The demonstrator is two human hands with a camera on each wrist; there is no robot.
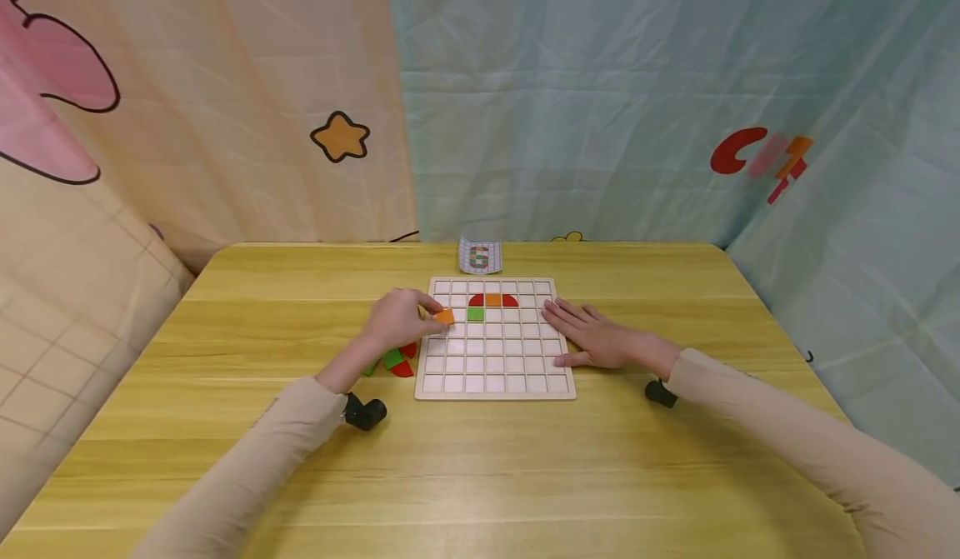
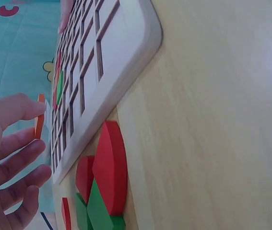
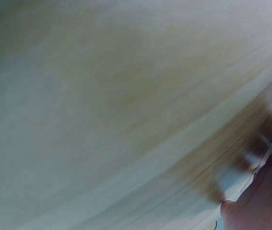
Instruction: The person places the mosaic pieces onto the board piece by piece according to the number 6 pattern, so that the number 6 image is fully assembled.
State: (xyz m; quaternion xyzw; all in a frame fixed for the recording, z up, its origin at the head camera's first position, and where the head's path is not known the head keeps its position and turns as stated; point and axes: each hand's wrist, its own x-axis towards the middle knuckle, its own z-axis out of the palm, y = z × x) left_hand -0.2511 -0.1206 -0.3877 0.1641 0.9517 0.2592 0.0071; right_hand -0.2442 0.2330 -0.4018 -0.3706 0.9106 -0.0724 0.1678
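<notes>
My left hand [image 1: 397, 319] pinches an orange square tile [image 1: 446, 316] between thumb and forefinger, over the left columns of a white grid board [image 1: 495, 396]. In the left wrist view the orange tile [image 2: 40, 116] is seen edge-on and the other fingers are spread loosely. Set in the board's upper rows are a red rounded tile [image 1: 476, 300], an orange square [image 1: 492, 300], another red rounded tile [image 1: 510, 301] and a green square [image 1: 476, 314]. My right hand [image 1: 596, 338] lies with fingers extended on the board's right edge, holding nothing.
Loose red tiles [image 2: 111, 167] and green tiles [image 2: 100, 211] lie heaped left of the board, partly under my left hand. Behind the board is a small card [image 1: 480, 257] with a coloured grid pattern. Curtains [image 1: 600, 101] hang behind the wooden table [image 1: 495, 476].
</notes>
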